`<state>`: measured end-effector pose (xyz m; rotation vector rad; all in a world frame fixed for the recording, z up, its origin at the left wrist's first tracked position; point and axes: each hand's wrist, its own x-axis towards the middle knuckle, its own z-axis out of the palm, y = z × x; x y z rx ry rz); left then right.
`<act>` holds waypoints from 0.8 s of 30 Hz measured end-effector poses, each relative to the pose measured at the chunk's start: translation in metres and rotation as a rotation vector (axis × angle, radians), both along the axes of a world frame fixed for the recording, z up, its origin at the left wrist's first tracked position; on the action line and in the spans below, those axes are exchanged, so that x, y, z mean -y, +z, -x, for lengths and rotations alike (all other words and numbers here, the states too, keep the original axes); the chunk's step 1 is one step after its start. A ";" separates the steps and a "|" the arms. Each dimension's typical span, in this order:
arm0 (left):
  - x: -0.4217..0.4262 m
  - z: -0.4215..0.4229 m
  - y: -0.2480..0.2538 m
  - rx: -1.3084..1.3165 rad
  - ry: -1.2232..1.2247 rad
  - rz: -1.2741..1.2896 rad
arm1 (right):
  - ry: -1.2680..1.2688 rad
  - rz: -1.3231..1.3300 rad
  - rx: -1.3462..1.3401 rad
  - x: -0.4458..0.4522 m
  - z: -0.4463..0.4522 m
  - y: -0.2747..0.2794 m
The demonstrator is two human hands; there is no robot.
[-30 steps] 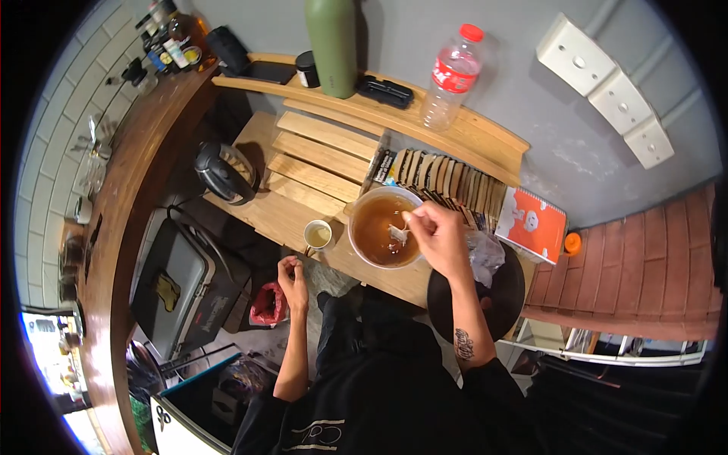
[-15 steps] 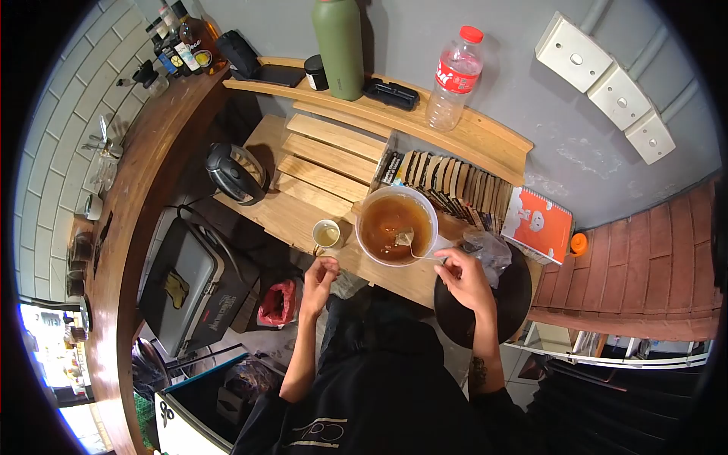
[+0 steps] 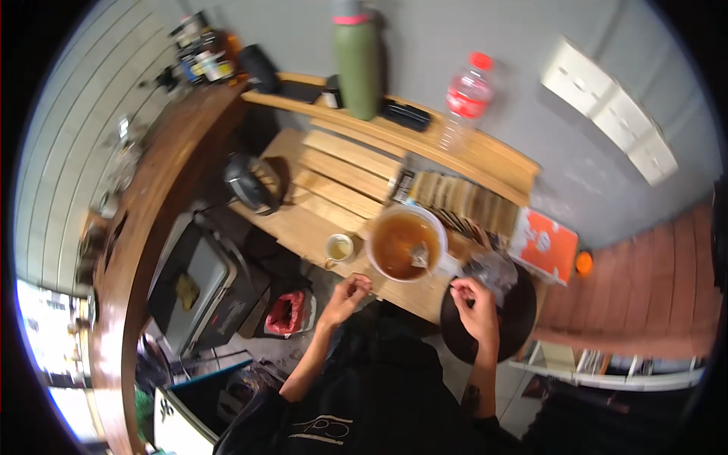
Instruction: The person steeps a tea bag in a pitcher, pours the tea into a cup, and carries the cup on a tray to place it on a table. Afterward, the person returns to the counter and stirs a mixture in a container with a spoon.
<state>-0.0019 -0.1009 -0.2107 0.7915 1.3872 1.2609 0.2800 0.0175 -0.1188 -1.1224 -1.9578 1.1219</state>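
Observation:
A clear plastic pitcher [image 3: 370,250] of brown tea stands at the table's front edge, and a tea bag [image 3: 418,255] floats in it. My right hand [image 3: 475,309] is held just right of the pitcher's handle [image 3: 449,264], thumb and fingers brought together; whether a string is between them is lost in the blur. Left of the pitcher is a small cup [image 3: 339,247] with pale yellowish liquid. Below that cup, apart from it, my left hand [image 3: 346,297] hovers with fingers curled and pinched; anything in them is too small to make out.
A row of books [image 3: 462,199] and an orange notebook [image 3: 544,246] border the table's back and right. An electric kettle [image 3: 252,183] stands at left. On the shelf are a green flask [image 3: 355,68] and a plastic bottle [image 3: 464,102]. A round black stool [image 3: 497,334] sits at right.
The whole view has shifted and blurred. My left hand has moved right, away from the cup. My right hand has drawn back from the pitcher's handle, and the tea bag's string no longer shows.

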 end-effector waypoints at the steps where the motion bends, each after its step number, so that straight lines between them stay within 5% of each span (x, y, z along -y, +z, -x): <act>1: 0.002 0.003 0.001 -0.017 0.006 -0.003 | 0.012 0.051 -0.050 0.000 0.005 0.002; 4: 0.012 0.015 0.008 0.008 0.073 -0.044 | 0.104 0.176 -0.211 -0.002 0.040 0.015; 15: 0.138 0.082 0.019 -0.036 0.597 -0.262 | 0.840 0.400 0.014 0.074 0.236 0.036; 24: 0.406 0.070 0.033 -0.195 1.266 -0.274 | 1.660 0.548 0.207 0.341 0.379 0.017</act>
